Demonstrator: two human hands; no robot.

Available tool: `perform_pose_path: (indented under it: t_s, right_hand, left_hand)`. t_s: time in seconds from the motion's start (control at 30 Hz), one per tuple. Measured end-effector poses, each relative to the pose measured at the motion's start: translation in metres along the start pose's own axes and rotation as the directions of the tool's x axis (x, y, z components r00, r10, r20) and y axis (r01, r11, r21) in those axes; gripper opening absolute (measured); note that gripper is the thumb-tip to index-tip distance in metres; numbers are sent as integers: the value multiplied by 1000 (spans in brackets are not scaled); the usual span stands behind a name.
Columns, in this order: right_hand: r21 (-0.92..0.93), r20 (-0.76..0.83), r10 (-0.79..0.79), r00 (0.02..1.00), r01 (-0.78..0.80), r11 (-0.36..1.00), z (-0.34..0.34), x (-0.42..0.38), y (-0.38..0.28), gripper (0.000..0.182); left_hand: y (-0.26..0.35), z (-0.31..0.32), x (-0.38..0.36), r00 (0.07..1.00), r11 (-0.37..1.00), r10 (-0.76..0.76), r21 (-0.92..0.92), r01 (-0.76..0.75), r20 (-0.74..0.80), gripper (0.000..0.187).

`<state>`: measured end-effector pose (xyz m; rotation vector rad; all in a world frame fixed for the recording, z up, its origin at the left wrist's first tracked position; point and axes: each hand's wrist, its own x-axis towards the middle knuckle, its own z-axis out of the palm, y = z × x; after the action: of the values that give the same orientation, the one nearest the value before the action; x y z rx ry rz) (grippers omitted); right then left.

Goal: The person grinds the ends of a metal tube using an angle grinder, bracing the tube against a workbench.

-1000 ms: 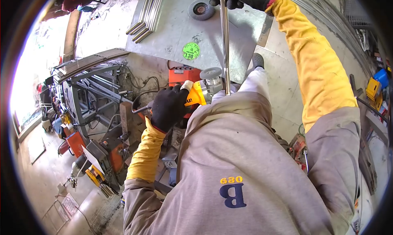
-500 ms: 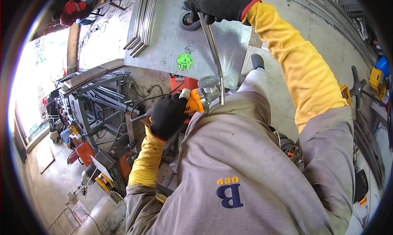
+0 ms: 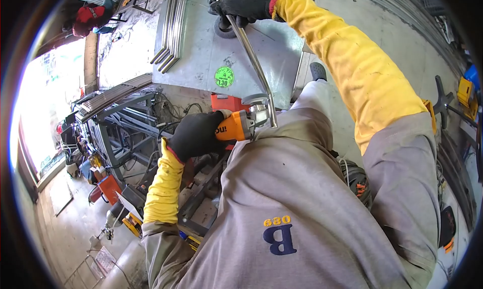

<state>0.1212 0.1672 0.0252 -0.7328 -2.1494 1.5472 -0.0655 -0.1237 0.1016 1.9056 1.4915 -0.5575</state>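
Note:
My left hand, in a black glove, is wrapped around the orange body of an angle grinder. The grinder's grey disc is tilted and lies right beside the lower end of a shiny bent metal tube. My black-gloved right hand grips that tube near its upper end, at the top of the view. The tube slants down towards my body, its short bent end hanging in front of my shirt. The grinder's rear is hidden behind my left glove.
Under the tube stretches a metal-topped table with a green round sticker, a black wheel and several bent tubes. A red box sits below its edge. At left stands a rack of metal bars; a person in red is far off.
My right hand and the tube's upper end have shifted left. My left hand has moved slightly left, and the grinder has turned so its disc shows more edge-on.

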Motion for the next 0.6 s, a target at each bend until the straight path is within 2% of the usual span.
perform_pose_path:
  t_s: [0.03,0.07,0.13,0.17,0.2,0.23,0.27,0.3,0.33,0.4,0.43,0.47,0.5,0.53,0.57,0.6]
  right_hand:
    - [159,108,121,987,-137,978,-2,-3,-4,35]
    - [160,100,129,987,-143,977,-2,-2,-5,35]
    - [55,83,65,994,-70,996,0,4,-1,35]
    - [-8,156,27,987,-26,1000,-2,7,1,32]
    - [-8,153,33,988,-32,999,0,18,18,32]
    - [-432,141,-332,933,359,827,3,30,32,31]
    - [-736,284,-612,738,577,354,4,33,32,30]
    - [-784,291,-590,753,541,305,3,33,33,28]
    - [-783,290,-589,755,540,307,4,34,34,28]
    - [-544,225,-320,920,391,742,5,31,28,28]
    - [-542,226,-318,921,390,745,3,22,17,28]
    - [-240,164,-97,982,135,961,0,12,6,29]
    - [99,183,139,973,-159,982,-2,7,1,29]
    - [100,186,139,973,-160,982,0,13,8,29]
    - [-106,214,-43,976,67,992,2,20,15,30]
    - [-297,279,-212,937,294,908,2,21,12,32]
  left_hand:
    - [0,1,5,1000,1000,3,-15,-3,16,59]
    - [-2,4,9,1000,1000,12,-12,-12,20,59]
    - [-6,7,15,999,999,30,-42,-31,-31,59]
    - [-8,7,17,999,998,38,-42,-39,-27,59]
    - [-8,4,17,999,998,33,-49,-34,-6,60]
    - [-8,1,17,1000,998,25,-57,-24,14,61]
    - [-7,-1,17,1000,998,24,-56,-23,15,61]
    - [-7,-2,17,999,998,33,-50,-32,18,61]
    - [-7,-3,18,999,998,43,-45,-42,21,62]
    - [-8,-1,19,999,998,51,-40,-50,14,62]
    - [-9,0,18,998,998,56,-34,-56,4,63]
    - [-9,2,18,998,998,56,-37,-56,8,63]
    - [-7,4,17,995,995,88,-39,-89,-37,63]
    - [-6,4,17,989,992,119,-39,-122,-83,63]
    - [-5,4,17,990,992,118,-39,-121,-83,63]
    - [-4,3,18,993,994,103,-35,-105,-57,63]
